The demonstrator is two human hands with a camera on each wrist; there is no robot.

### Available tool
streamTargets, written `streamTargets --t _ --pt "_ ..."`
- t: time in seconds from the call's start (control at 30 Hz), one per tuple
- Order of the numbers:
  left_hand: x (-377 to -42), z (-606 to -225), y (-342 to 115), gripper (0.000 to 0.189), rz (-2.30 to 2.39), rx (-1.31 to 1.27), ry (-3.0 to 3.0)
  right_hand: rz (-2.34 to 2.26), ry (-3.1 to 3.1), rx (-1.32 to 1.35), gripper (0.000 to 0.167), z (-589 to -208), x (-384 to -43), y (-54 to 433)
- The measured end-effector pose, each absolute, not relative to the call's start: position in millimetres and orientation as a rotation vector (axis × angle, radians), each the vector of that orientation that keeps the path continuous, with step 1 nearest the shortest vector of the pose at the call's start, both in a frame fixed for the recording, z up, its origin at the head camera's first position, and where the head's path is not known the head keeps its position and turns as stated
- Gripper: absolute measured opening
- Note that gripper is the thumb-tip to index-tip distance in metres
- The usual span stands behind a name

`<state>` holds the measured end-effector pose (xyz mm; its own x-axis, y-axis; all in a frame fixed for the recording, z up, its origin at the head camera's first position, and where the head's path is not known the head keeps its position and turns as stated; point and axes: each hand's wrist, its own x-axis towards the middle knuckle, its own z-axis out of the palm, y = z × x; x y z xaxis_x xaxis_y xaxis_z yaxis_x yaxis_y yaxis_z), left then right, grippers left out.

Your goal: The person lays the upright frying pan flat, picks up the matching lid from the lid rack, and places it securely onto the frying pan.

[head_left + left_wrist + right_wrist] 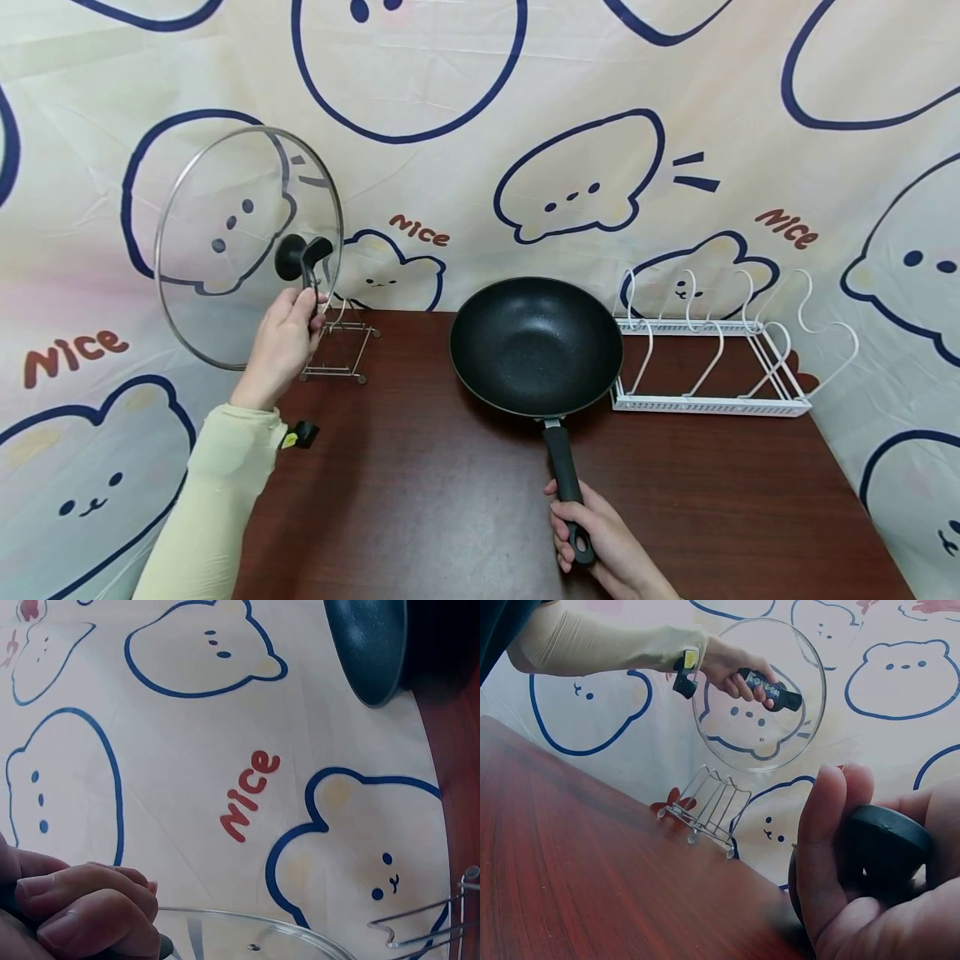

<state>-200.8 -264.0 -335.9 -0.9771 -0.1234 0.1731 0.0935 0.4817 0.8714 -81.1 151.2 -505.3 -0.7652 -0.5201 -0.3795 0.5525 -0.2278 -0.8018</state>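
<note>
A round glass lid point(225, 242) with a metal rim stands nearly upright in the air at the left, in front of the cloth. My left hand point(281, 337) grips its black handle point(306, 257); the left wrist view shows the fingers point(97, 907) curled round it beside the rim. In the middle is a black frying pan point(536, 346), its bowl facing up and toward me. Its long handle point(561, 458) points at me, and my right hand point(611, 533) holds it near the end. The right wrist view shows the fingers wrapped about the handle's tip point(889, 840).
Below the lid, a small metal wire rack point(330, 372) stands at the table's left back. A white rack point(708, 407) with several curved dividers is at the back right, beside the pan. Patterned cloth point(465, 192) hangs behind the brown table point(420, 508).
</note>
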Motion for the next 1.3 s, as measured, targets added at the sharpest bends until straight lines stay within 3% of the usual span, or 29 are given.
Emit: streamTargets --t 1.3 --pt "-187 -338 -217 0.039 -1.964 -0.187 -2.365 -2.04 1.328 0.057 0.036 -502 -81 151"
